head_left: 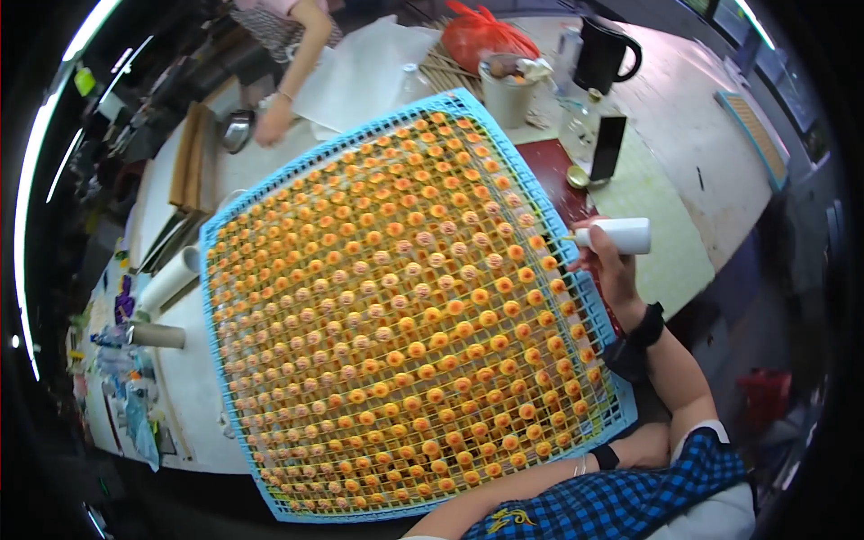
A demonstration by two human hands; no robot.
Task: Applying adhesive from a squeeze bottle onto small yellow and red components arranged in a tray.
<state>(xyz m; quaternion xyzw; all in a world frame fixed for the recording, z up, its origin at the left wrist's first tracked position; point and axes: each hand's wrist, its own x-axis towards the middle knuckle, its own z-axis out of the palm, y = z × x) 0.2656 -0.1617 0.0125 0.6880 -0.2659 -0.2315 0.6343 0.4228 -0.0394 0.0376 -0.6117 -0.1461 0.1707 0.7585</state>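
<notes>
A large blue-rimmed mesh rack (621,409) fills the middle, tilted in the view. Rows of small orange flower-shaped pieces (438,340) cover its grid, some paler than others. Beyond its right edge, my right hand (614,268) is closed around a white squeeze bottle (621,236), whose narrow tip points left toward the rack's rim. A dark band is on that wrist. My left forearm lies across my body below the rack, and my left hand (643,445) rests by my right elbow with its fingers hidden.
At the back stand a black kettle (605,56), a bucket (507,94), a red plastic bag (481,38) and a clear bottle (580,121) beside a dark phone-like slab (608,148). Another person's hand (274,121) reaches in near a metal bowl (238,131). A metal cylinder (157,335) lies left.
</notes>
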